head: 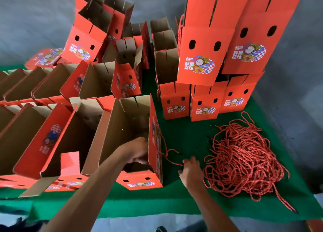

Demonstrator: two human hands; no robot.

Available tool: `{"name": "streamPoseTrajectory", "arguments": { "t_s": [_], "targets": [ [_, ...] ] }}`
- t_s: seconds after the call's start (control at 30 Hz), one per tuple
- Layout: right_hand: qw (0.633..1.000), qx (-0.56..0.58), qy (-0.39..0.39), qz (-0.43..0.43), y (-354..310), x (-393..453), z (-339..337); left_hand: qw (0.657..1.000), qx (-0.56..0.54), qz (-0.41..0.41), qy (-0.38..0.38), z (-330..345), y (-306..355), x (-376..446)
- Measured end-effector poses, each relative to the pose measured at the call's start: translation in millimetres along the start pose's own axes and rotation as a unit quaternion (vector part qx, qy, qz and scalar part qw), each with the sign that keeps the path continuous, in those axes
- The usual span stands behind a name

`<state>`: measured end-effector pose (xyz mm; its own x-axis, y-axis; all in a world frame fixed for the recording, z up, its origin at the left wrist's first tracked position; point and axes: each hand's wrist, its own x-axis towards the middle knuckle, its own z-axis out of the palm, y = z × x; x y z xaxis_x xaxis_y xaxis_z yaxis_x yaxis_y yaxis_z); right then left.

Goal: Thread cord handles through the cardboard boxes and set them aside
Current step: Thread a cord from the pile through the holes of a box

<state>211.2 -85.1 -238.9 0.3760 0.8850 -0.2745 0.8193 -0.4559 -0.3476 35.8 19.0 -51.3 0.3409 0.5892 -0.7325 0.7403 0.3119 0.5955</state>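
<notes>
An open red cardboard box (155, 144) stands near the table's front edge, its brown inside facing up. My left hand (136, 150) reaches down inside it, fingers curled; what they hold is hidden. A red cord (170, 155) hangs out of the box's right wall and loops across the cloth. My right hand (191, 170) hovers just right of the box over the cloth, fingers loosely bent beside the cord's end; I cannot tell if it touches the cord. A big tangled pile of red cords (244, 158) lies to the right.
Green cloth covers the table (174, 202). Several open boxes (52, 140) crowd the left side and the back. Stacked boxes (204, 56) rise at the back right, some with cords fitted. Grey floor lies beyond the edges.
</notes>
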Motion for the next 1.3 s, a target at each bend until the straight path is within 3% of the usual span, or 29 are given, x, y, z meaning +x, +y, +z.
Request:
{"name": "streamPoseTrajectory", "arguments": {
  "t_s": [0.07, 0.13, 0.23, 0.3, 0.4, 0.43, 0.5, 0.6, 0.73, 0.8, 0.97, 1.13, 1.3],
  "targets": [
    [0.999, -0.031, 0.010, -0.024, 7, 3, 10, 0.990, 0.101, 0.046, 0.091, -2, 2, -4],
    [0.999, -0.028, 0.008, -0.012, 11, 6, 13, 0.955, 0.209, 0.109, 0.181, -9, 5, -12],
    [0.991, 0.122, 0.001, 0.060, 12, 14, 6, 0.898, 0.280, 0.201, 0.273, -32, 5, -31],
    [0.931, 0.351, 0.036, 0.088, 10, 21, -12, 0.845, 0.330, 0.258, 0.331, -54, 2, -43],
    [0.733, 0.660, 0.108, 0.123, 1, 32, -59, 0.821, 0.381, 0.273, 0.325, -84, -5, -60],
    [0.708, 0.683, 0.136, 0.119, -1, 37, -75, 0.823, 0.386, 0.273, 0.315, -91, -8, -64],
    [0.705, 0.675, 0.191, 0.105, -2, 43, -107, 0.827, 0.379, 0.282, 0.305, -100, -14, -70],
    [0.657, 0.703, 0.255, 0.095, 2, 47, -144, 0.837, 0.362, 0.290, 0.291, -107, -18, -75],
    [0.608, 0.723, 0.303, 0.123, 13, 45, -164, 0.831, 0.375, 0.299, 0.281, -110, -15, -72],
    [0.605, 0.718, 0.319, 0.132, 20, 44, -162, 0.825, 0.392, 0.311, 0.262, -106, -12, -67],
    [0.636, 0.671, 0.343, 0.165, 33, 42, -140, 0.792, 0.413, 0.380, 0.239, -71, 5, -48],
    [0.631, 0.637, 0.413, 0.162, 51, 31, -135, 0.786, 0.376, 0.439, 0.220, -42, 27, -35],
    [0.679, 0.598, 0.391, 0.168, 72, 20, -140, 0.761, 0.373, 0.486, 0.213, 1, 47, -28]
  ]
}}
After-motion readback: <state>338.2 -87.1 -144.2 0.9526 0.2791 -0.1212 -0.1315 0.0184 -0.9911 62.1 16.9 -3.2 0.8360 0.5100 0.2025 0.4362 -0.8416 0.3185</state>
